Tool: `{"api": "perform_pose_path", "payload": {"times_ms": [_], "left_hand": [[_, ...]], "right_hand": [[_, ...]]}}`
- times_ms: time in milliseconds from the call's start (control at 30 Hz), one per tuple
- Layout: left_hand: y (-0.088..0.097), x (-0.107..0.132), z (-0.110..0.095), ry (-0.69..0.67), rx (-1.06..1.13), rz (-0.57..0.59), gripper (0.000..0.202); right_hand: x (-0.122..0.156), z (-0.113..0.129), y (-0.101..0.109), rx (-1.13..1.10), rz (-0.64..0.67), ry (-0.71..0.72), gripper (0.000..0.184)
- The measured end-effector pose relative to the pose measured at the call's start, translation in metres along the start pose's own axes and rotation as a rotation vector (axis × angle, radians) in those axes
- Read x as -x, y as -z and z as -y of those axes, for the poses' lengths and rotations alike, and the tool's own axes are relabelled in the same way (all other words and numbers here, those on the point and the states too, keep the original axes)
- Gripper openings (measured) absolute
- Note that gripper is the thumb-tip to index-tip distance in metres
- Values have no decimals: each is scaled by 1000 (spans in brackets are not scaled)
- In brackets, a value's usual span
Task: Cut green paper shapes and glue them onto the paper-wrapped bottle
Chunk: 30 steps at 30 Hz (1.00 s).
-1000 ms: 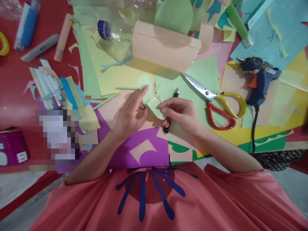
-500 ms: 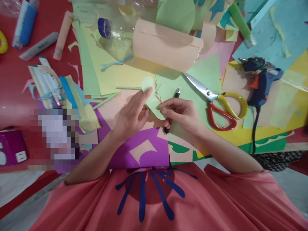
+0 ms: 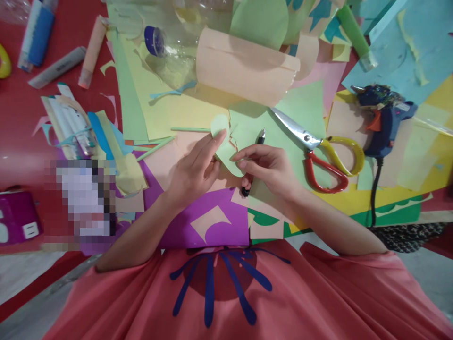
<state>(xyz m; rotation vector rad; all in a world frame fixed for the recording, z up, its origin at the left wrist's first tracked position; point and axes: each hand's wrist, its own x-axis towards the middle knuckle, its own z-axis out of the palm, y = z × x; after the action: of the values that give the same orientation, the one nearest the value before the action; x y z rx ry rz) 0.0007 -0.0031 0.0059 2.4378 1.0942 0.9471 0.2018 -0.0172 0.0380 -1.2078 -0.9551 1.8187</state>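
A small light green paper cutout [image 3: 226, 151] with a rounded end is held between both my hands over a pile of coloured paper. My left hand [image 3: 196, 170] has its fingers stretched along the cutout's left side, thumb beneath it. My right hand [image 3: 267, 165] pinches the cutout's right edge between thumb and forefinger. A black pen [image 3: 252, 160] runs under my right hand, its tip showing above the fingers and its cap below.
Scissors with yellow and red handles [image 3: 318, 151] lie just right of my right hand. A blue glue gun [image 3: 384, 118] with a black cord sits farther right. A peach paper roll [image 3: 244, 71], a clear bottle [image 3: 170, 52], markers [image 3: 58, 66] and paper scraps cover the red table [image 3: 21, 132].
My left hand's fingers have slid slightly up and to the right along the green cutout. My right hand has hardly moved.
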Motion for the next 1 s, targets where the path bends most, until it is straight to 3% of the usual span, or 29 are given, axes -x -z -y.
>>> {"api": "perform_pose_path", "payload": {"times_ms": [467,833,1000], "left_hand": [[0,0,-1,16,-55,15,52],[0,0,-1,9,34,8,54],[2,0,-2,53,-4,57,51]], "right_hand": [[0,-1,1,9,-2,9,30],[-1,-1,2,-9,4,24,28],[-1,0,2,-2,12,24,26]]}}
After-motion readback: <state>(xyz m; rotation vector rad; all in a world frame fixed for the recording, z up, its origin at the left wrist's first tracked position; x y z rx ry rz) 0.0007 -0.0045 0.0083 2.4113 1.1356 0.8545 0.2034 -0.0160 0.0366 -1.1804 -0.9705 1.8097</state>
